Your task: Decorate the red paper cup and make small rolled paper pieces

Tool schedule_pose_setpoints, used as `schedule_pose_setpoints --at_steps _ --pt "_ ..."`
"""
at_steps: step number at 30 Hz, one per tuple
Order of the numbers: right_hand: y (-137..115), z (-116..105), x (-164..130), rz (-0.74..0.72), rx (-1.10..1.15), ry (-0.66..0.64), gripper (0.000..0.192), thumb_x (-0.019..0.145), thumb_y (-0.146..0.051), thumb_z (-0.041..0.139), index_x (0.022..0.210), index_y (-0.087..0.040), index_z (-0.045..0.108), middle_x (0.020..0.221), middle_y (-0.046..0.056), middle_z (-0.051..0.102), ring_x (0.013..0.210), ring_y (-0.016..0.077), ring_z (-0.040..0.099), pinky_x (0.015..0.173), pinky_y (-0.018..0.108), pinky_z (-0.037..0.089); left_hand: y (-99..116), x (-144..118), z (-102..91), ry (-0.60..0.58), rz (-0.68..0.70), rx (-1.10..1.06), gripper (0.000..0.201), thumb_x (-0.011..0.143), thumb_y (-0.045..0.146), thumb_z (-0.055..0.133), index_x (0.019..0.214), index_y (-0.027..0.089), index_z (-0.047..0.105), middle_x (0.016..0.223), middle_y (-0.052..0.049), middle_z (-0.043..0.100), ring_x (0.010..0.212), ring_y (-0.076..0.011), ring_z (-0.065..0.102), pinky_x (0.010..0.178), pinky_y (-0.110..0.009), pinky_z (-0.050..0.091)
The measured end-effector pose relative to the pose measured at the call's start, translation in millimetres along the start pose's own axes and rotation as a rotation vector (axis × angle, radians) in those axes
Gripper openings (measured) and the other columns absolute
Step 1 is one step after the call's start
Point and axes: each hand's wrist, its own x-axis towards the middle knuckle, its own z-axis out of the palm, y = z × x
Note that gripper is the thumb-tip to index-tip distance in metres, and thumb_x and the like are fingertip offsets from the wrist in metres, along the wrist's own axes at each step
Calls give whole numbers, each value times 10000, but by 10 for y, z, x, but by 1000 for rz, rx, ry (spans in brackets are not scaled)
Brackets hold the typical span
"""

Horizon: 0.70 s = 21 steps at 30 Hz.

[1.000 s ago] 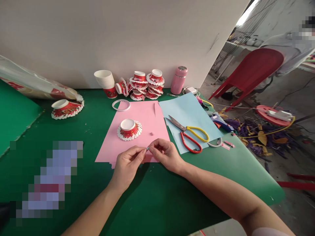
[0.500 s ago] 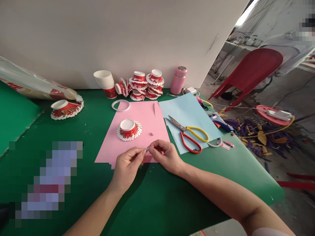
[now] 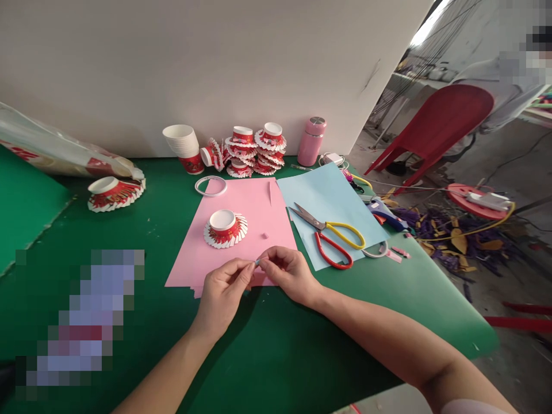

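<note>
My left hand (image 3: 226, 287) and my right hand (image 3: 291, 273) meet fingertip to fingertip over the near edge of the pink paper (image 3: 185, 253). Between them they pinch a small pale blue paper piece (image 3: 257, 263), mostly hidden by the fingers. Beyond the hands, a red paper cup (image 3: 223, 224) with a fringed, splayed rim stands upside down on the pink paper. A tiny pink paper roll (image 3: 265, 236) lies beside it. Scissors (image 3: 321, 227) with one yellow and one red handle rest, blades apart, on the light blue paper (image 3: 336, 195).
Along the wall stand stacked paper cups (image 3: 181, 141), piled fringed cups (image 3: 241, 150) and a pink flask (image 3: 311, 142). A white tape roll (image 3: 210, 186) lies at the pink paper's back left. Another fringed cup (image 3: 114, 192) sits left. A glue gun (image 3: 383, 213) is at the right edge.
Both hands stay in nearly the same place, still pinching the small blue piece. The view has shifted very slightly; nothing on the table has visibly moved.
</note>
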Motion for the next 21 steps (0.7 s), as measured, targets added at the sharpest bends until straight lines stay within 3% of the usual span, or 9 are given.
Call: schedule_pose_setpoints --at_steps 6,10,15,21 --pt "9 -7 3 12 12 -10 271 745 -420 587 700 -156 548 615 -10 520 528 79 408 493 219 341 2 22 -29 19 -43 -137 256 806 370 564 839 148 688 736 -36 631 713 -165 572 647 -268 488" --pt "22 -6 0 7 -6 -18 241 756 -385 573 701 -151 556 623 -6 536 529 77 419 490 213 350 54 25 -26 83 68 71 214 760 342 613 864 172 692 847 -55 675 790 -193 620 695 -274 509" --pt "38 -16 -6 -42 -172 12 181 775 -313 550 719 -147 595 622 -1 573 527 77 432 494 209 360 111 10 17 102 297 310 152 776 271 566 779 196 698 766 -47 679 707 -176 625 673 -261 509" --pt "0 -32 -12 -181 -362 26 139 791 -243 529 724 -157 616 635 7 607 524 83 442 512 217 384 97 6 10 106 349 404 139 784 251 546 748 203 671 728 -41 663 677 -167 612 645 -247 497"
